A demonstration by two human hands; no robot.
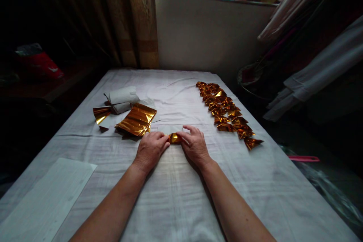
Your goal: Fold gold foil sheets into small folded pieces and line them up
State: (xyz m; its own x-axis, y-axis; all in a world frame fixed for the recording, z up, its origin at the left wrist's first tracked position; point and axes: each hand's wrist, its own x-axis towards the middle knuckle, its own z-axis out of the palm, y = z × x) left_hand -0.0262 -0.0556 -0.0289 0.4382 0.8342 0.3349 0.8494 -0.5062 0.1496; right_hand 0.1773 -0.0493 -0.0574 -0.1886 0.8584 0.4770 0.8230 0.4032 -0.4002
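Between my two hands lies a small piece of folded gold foil paper [174, 138] on the white cloth. The fingers of my left hand [151, 147] are closed on its left end. My right hand [195, 144] pinches the right end between thumb and fingers, with one finger raised a little. Just beyond my left hand is a stack of flat gold foil sheets [136, 119]. Over to the right, several folded gold foil pieces [224, 107] lie in slanting rows, pointed at their ends.
A white cloth [176, 196] covers the table. Crumpled white paper [123, 96] and a loose foil strip [101, 114] lie at the left, with a pale sheet [51, 196] nearer. Curtains [141, 19] hang behind. Hanging clothes [326, 64] and a pink handle [304, 158] are off the right edge.
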